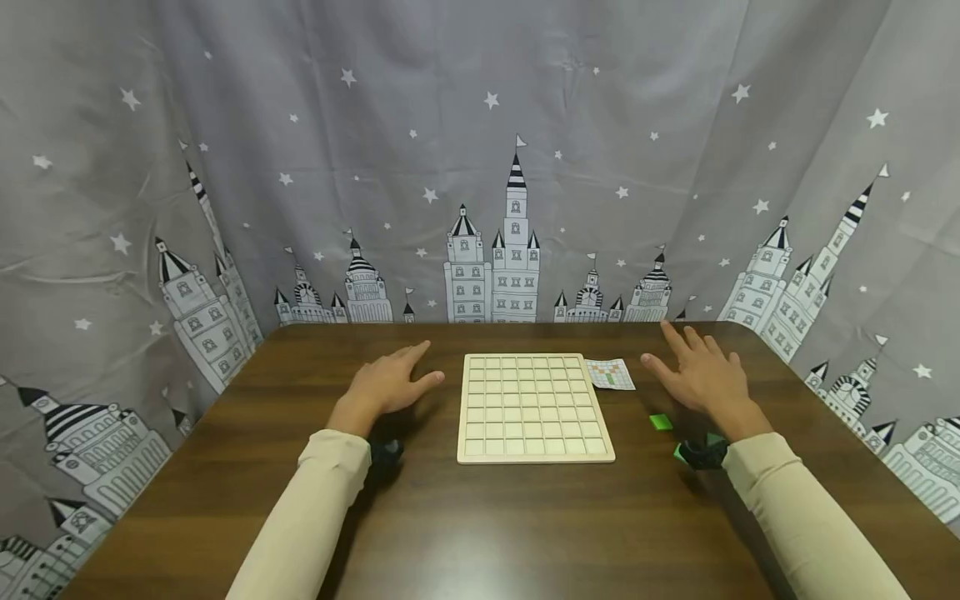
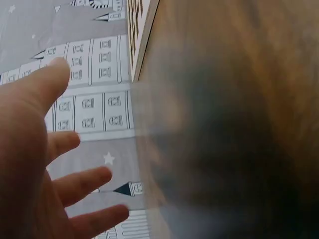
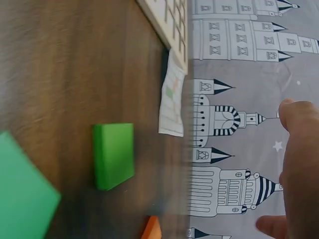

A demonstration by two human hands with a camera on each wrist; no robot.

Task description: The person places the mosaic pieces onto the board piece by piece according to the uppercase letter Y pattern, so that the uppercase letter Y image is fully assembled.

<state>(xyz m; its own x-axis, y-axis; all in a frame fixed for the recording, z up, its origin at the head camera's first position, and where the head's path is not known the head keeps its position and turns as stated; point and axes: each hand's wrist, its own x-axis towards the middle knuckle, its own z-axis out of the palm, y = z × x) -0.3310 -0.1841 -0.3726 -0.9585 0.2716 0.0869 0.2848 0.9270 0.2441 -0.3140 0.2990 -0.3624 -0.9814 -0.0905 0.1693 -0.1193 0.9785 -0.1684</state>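
Observation:
A pale wooden board (image 1: 536, 408) with a grid of square recesses lies flat on the table. My left hand (image 1: 386, 383) hovers to its left with fingers extended, holding nothing. On the board's other side, my right hand (image 1: 705, 375) is held out with fingers spread and nothing in it. A small paper card (image 1: 610, 375) with a coloured grid pattern lies by the board's right edge. Nearer the right hand is a bright green block (image 1: 661, 422). The right wrist view also has a blue-green piece (image 3: 22, 191) and part of an orange piece (image 3: 152, 229), both near that wrist.
The dark brown wooden table (image 1: 480, 521) reaches back to a grey curtain (image 1: 420, 125) printed with castles and stars. This curtain also runs along both sides. A dark band (image 1: 386, 452) sits at the left wrist, and another (image 1: 703, 454) at the right.

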